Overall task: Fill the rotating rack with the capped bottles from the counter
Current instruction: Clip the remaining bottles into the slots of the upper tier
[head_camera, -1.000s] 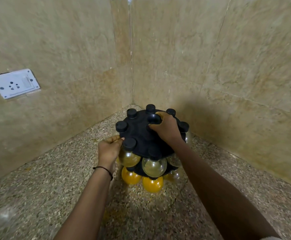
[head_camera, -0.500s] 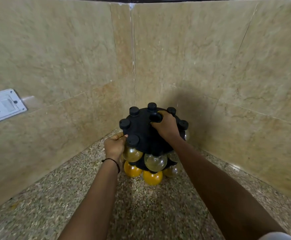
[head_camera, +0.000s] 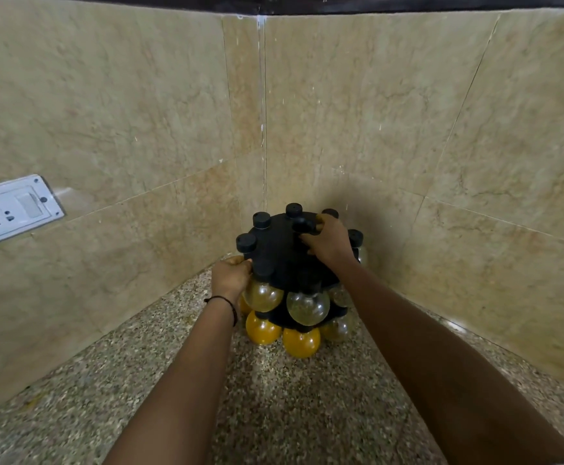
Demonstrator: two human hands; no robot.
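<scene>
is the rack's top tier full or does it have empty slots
Cannot tell fully: the rack shows black caps along its visible rim, but the right hand hides part.

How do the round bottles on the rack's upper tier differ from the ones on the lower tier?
The front upper-tier bottle looks pale and see-through, while the front lower-tier bottle is solid orange-yellow. The upper one hangs from the rack's top disc near the left hand; the lower one sits just above the counter. The upper one partly covers the lower one in this view. Both are globe-shaped.
</scene>
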